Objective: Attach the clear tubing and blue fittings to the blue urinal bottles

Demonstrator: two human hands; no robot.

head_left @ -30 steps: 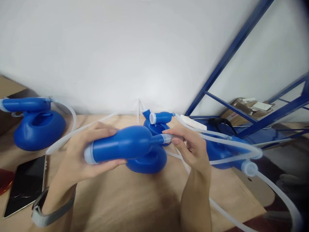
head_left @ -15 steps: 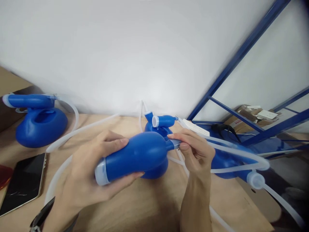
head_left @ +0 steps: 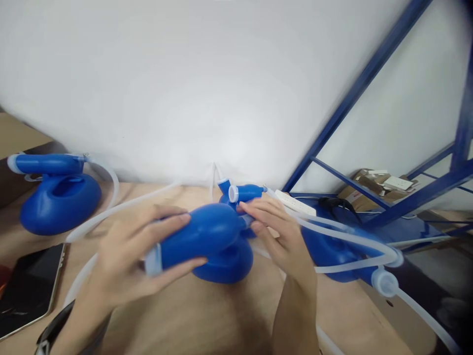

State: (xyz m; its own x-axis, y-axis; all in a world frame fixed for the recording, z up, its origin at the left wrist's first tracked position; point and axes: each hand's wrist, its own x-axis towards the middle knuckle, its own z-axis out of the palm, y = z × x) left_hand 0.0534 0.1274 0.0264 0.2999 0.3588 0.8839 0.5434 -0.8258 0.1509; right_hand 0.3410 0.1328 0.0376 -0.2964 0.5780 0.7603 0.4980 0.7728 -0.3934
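My left hand (head_left: pixel 125 256) wraps round a blue bulbous urinal head (head_left: pixel 203 231), thumb above and fingers below. A translucent ring (head_left: pixel 153 260) covers its wide left end. At the narrow end, my right hand (head_left: pixel 281 229) pinches a pale clear sleeve (head_left: pixel 247 220) on the spout, partly hidden and blurred. Below and behind stands a blue urinal bottle (head_left: pixel 229 264) on the table, partly covered by the held head. Further back, another blue urinal head (head_left: pixel 248 193) with a white ring is joined to a clear tube.
At the left stand a complete blue urinal (head_left: pixel 61 204) with its hose (head_left: pixel 125 207) and a black phone (head_left: pixel 31 286). To the right are another blue urinal (head_left: pixel 325 246), looped tubing, a white power strip (head_left: pixel 295 203) and a blue metal frame (head_left: pixel 354 93).
Both hands have shifted slightly left with the urinal head. More of the bottle beneath shows now. The view has also moved a little.
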